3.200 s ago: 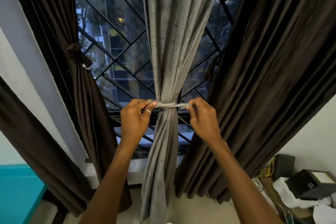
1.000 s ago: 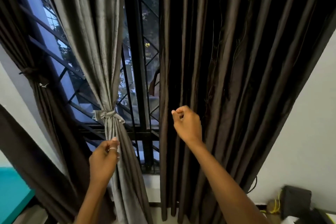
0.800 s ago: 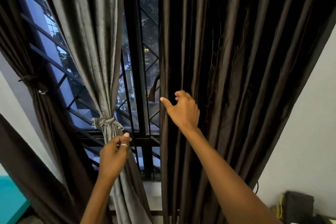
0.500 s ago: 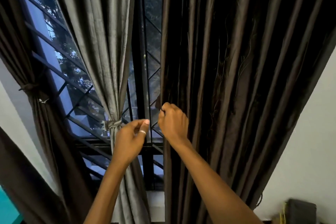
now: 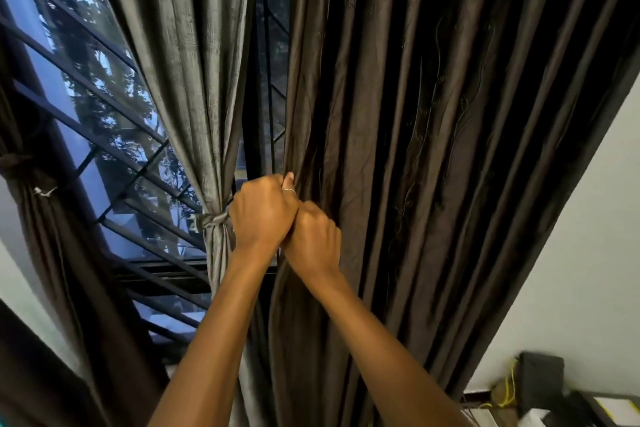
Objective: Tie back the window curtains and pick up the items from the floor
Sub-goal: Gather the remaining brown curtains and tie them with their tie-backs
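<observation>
A dark brown curtain [image 5: 433,149] hangs loose over the right half of the window. My left hand [image 5: 261,215] grips its left edge, fingers curled into the folds. My right hand [image 5: 313,236] sits just below and right of the left one, fingers also curled into the same edge. Left of my hands, a grey curtain [image 5: 187,62] is gathered and bound by a grey tie [image 5: 211,218]. At the far left another brown curtain [image 5: 45,236] is tied back with a knot [image 5: 17,166].
Black window bars [image 5: 114,146] cross the glass behind the curtains. A white wall [image 5: 588,253] lies to the right. Low at the right corner stand a dark box [image 5: 540,381], yellow cables [image 5: 507,392] and other clutter.
Since the grey curtain was tied, the view turned right. My left hand left the grey curtain and joined my right hand on the brown curtain's left edge; both now grip it.
</observation>
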Motion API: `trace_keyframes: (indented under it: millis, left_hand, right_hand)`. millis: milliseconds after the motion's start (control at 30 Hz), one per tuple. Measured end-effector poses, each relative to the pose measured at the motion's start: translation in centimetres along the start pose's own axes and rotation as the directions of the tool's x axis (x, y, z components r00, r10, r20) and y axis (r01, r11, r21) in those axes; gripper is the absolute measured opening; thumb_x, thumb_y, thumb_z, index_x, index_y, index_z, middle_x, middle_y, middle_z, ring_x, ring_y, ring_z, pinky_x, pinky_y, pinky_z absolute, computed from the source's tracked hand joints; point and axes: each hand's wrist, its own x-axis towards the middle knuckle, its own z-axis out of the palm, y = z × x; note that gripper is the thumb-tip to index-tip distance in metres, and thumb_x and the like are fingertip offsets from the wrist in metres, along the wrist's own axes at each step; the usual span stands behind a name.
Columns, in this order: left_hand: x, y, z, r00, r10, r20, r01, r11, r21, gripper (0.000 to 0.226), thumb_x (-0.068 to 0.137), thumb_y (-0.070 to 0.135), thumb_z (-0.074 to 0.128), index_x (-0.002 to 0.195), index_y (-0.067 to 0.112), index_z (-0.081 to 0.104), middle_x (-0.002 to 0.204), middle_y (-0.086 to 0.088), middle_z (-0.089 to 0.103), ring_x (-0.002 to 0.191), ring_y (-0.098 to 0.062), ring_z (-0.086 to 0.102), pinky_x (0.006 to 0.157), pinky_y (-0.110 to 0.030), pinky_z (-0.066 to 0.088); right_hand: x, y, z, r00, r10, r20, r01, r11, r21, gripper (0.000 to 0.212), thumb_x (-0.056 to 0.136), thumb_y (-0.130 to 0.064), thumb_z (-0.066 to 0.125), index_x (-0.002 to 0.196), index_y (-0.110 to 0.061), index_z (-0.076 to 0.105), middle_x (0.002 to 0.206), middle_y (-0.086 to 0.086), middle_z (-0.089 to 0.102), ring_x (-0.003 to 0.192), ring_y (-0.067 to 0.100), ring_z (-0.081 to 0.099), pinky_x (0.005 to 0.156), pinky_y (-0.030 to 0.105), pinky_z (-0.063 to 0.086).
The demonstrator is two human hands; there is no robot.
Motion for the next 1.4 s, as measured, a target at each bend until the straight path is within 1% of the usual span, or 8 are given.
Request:
trace_keyframes:
  millis: [167, 367, 500, 600, 767, 933, 1167, 1400]
  left_hand:
    - [0.7, -0.4, 0.6, 0.999, 0.032, 0.003, -0.032, 0.998, -0.061, 0.052, 0.102, 0.038, 0.049, 0.053, 0.024, 0.038, 0.053, 0.0, 0.047, 0.057, -0.03, 0.057, 0.055, -0.036, 0.048]
    - [1.5, -2.1, 0.7, 0.999, 0.037, -0.015, -0.038, 0.994, -0.106, 0.052, 0.101, 0.038, 0.052, 0.054, 0.017, 0.047, 0.047, -0.001, 0.048, 0.045, -0.023, 0.051, 0.049, -0.042, 0.05]
    - [1.5, -2.2, 0.8, 0.997, 0.07, -0.009, -0.071, 0.99, -0.12, 0.052, 0.101, 0.037, 0.052, 0.053, 0.019, 0.043, 0.047, 0.001, 0.044, 0.045, -0.018, 0.047, 0.046, -0.034, 0.041]
    - [1.6, -2.7, 0.7, 0.997, 0.079, -0.016, -0.08, 0.99, -0.116, 0.054, 0.101, 0.036, 0.052, 0.052, 0.021, 0.037, 0.047, 0.002, 0.041, 0.045, -0.02, 0.044, 0.048, -0.031, 0.031]
    - [3.5, -6.3, -1.6, 0.997, 0.026, -0.068, -0.028, 0.999, -0.027, 0.054, 0.101, 0.039, 0.053, 0.052, 0.021, 0.037, 0.05, -0.001, 0.04, 0.052, -0.031, 0.049, 0.052, -0.031, 0.031]
    - [3.7, -6.7, -1.7, 0.995, 0.069, -0.075, -0.068, 0.998, 0.013, 0.05, 0.101, 0.041, 0.052, 0.055, 0.024, 0.04, 0.056, -0.004, 0.048, 0.055, -0.027, 0.048, 0.053, -0.031, 0.035]
    - [2.2, -5.3, -0.9, 0.991, 0.104, -0.082, -0.105, 0.994, -0.015, 0.05, 0.101, 0.035, 0.054, 0.055, 0.022, 0.042, 0.046, 0.007, 0.034, 0.042, -0.013, 0.033, 0.047, -0.028, 0.019]
    - [0.2, -2.2, 0.7, 0.989, 0.145, -0.034, -0.148, 0.98, -0.136, 0.056, 0.101, 0.037, 0.055, 0.052, 0.025, 0.029, 0.045, 0.008, 0.034, 0.041, -0.013, 0.037, 0.047, -0.029, 0.025]
  right_hand:
    - [0.9, 2.0, -1.3, 0.997, -0.026, 0.073, 0.022, 0.998, 0.056, 0.01, 0.092, -0.017, 0.061, 0.098, -0.015, 0.069, 0.093, 0.003, 0.068, 0.081, 0.022, 0.067, 0.059, 0.033, 0.05]
    - [0.4, 5.2, -5.5, 0.892, 0.234, -0.387, -0.222, 0.972, 0.077, 0.03, 0.092, -0.038, 0.068, 0.114, -0.019, 0.06, 0.109, -0.004, 0.06, 0.076, 0.012, 0.062, 0.063, 0.03, 0.051]
    - [2.6, 6.6, -6.6, 0.91, 0.334, -0.246, -0.329, 0.942, 0.066, 0.047, 0.089, -0.049, 0.069, 0.125, -0.023, 0.054, 0.116, -0.009, 0.061, 0.093, 0.012, 0.065, 0.074, 0.037, 0.056]
    - [4.1, 7.5, -6.7, 0.937, 0.315, -0.154, -0.312, 0.949, 0.043, 0.02, 0.093, -0.035, 0.068, 0.11, -0.024, 0.068, 0.1, -0.007, 0.073, 0.093, 0.018, 0.069, 0.077, 0.039, 0.058]
    - [4.7, 11.1, -9.7, 0.869, 0.432, -0.243, -0.463, 0.882, -0.086, 0.012, 0.092, -0.029, 0.064, 0.1, -0.024, 0.07, 0.1, 0.003, 0.077, 0.101, 0.032, 0.069, 0.079, 0.037, 0.054]
    - [3.6, 11.8, -10.4, 0.915, 0.326, -0.236, -0.369, 0.915, -0.164, 0.013, 0.096, -0.029, 0.057, 0.101, -0.018, 0.062, 0.096, 0.01, 0.072, 0.091, 0.036, 0.067, 0.069, 0.039, 0.054]
    - [1.8, 10.0, -8.6, 0.948, 0.196, -0.251, -0.205, 0.979, -0.012, 0.009, 0.094, -0.015, 0.061, 0.09, -0.015, 0.053, 0.068, -0.001, 0.061, 0.063, 0.018, 0.061, 0.058, 0.033, 0.05]
    - [0.4, 5.8, -5.2, 0.954, 0.251, -0.164, -0.203, 0.943, 0.264, 0.025, 0.091, -0.015, 0.07, 0.115, -0.014, 0.064, 0.085, -0.008, 0.067, 0.07, 0.002, 0.062, 0.069, 0.024, 0.056]
